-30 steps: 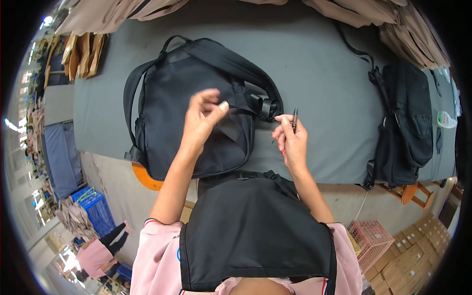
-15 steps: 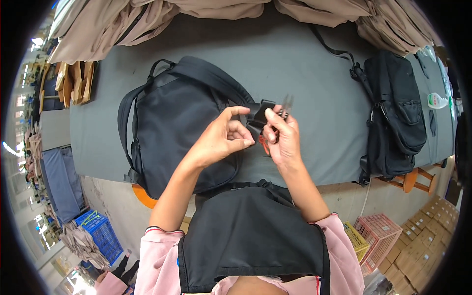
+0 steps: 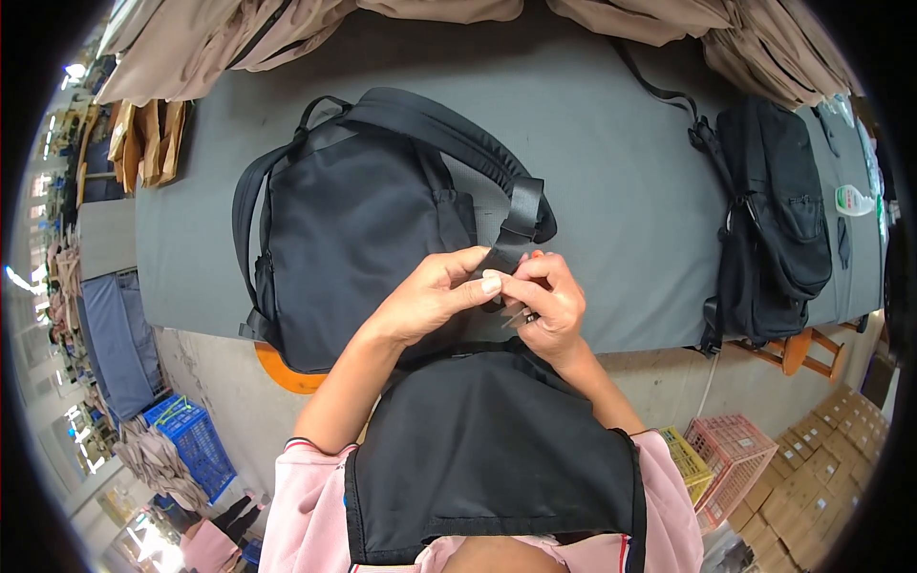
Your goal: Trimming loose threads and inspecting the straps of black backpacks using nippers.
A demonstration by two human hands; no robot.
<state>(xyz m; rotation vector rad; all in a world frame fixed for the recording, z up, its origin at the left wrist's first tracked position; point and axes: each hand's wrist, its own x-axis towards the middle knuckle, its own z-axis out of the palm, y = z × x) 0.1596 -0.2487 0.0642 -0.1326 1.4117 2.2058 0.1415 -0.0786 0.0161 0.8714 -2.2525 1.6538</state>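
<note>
A black backpack [image 3: 353, 229] lies on the grey-covered table, its padded shoulder strap [image 3: 449, 129] arching over the right side. From the strap's end, black webbing [image 3: 523, 210] runs down to my fingers. My left hand [image 3: 420, 301] is closed, pinching the webbing's lower part between thumb and fingers. Against it, the thumb and forefinger of my right hand [image 3: 554, 310] meet the left fingertips. That right hand also keeps a small pair of scissors [image 3: 517, 318] in its palm, blades pointing down and left, with a bit of orange handle showing above. The webbing's end is hidden by my fingers.
Another black backpack [image 3: 772, 205] rests at the table's right, near a white spray bottle [image 3: 852, 200]. Beige fabric bags [image 3: 630, 17] line the far edge. Below stand a wooden stool [image 3: 798, 351], a pink crate [image 3: 731, 454], a blue crate [image 3: 191, 441] and stacked cartons [image 3: 812, 477].
My right hand has come down toward me, and the scissors have swung from blades up to blades down. The shoulder strap's end now lies farther right, with its webbing drawn toward me.
</note>
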